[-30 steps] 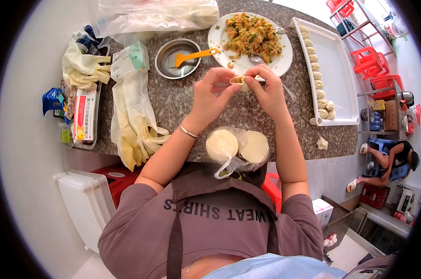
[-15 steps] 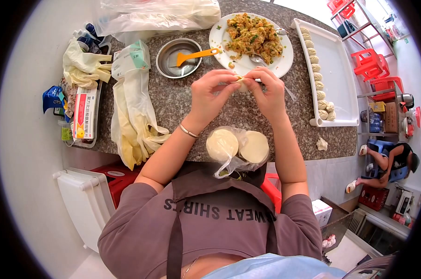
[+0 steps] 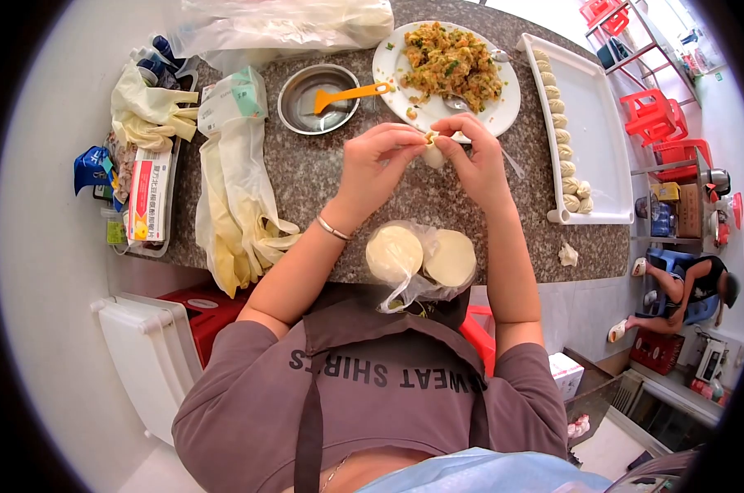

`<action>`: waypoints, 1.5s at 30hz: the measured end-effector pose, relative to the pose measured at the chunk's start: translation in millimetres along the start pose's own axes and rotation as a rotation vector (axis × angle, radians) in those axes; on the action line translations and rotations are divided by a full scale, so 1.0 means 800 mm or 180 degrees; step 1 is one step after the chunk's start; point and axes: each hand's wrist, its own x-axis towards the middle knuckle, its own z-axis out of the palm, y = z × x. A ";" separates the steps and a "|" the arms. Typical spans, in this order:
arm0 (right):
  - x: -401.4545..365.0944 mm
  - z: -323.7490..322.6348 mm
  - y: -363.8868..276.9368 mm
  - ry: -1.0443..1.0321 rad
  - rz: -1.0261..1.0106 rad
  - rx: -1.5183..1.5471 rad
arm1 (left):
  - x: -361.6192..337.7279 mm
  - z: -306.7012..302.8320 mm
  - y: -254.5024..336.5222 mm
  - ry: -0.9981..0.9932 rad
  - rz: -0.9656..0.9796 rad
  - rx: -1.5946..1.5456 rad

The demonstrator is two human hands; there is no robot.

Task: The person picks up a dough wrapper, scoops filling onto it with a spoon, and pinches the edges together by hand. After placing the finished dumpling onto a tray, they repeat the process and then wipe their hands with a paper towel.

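Between my fingertips is a small pale dumpling (image 3: 433, 154), its upper edge pinched and a bit of filling showing. My left hand (image 3: 382, 161) grips it from the left, thumb and forefinger pressed together. From the other side my right hand (image 3: 473, 156) pinches its rim. Just beyond my hands lies a white plate (image 3: 392, 90) of chopped filling (image 3: 454, 62) with a spoon (image 3: 456, 103) in it. Closer to my body, two stacks of round dumpling wrappers (image 3: 394, 253) sit in a clear plastic bag (image 3: 405, 287).
A white tray (image 3: 598, 148) at the right holds a row of finished dumplings (image 3: 561, 133). Left of the plate stands a metal bowl (image 3: 294, 99) with an orange-handled brush (image 3: 347, 94). Pale gloves (image 3: 232, 205) lie further left. A seated person (image 3: 692, 287) is at the far right.
My fingers have shifted slightly along the dumpling's edge, and more of its body now shows below them. The view has moved a little; the things on the table stay put.
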 end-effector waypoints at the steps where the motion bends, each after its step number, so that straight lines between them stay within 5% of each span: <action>1: 0.000 0.001 0.000 0.0001 -0.0054 0.0013 | -0.001 0.000 0.000 -0.0005 0.0003 -0.0021; 18: -0.006 0.010 0.000 0.0174 -0.0221 -0.0196 | 0.000 0.006 0.009 0.0151 -0.0053 0.0276; 24: -0.007 0.013 0.006 0.0404 0.0004 0.0094 | 0.002 0.004 0.000 0.0048 -0.0281 0.0124; 30: -0.005 0.001 0.010 -0.0059 0.0526 0.0585 | 0.000 0.001 -0.004 -0.0063 -0.0267 -0.0044; 45: -0.004 0.009 0.000 0.0023 -0.0486 -0.0500 | -0.003 0.002 -0.006 0.0056 -0.0530 -0.0078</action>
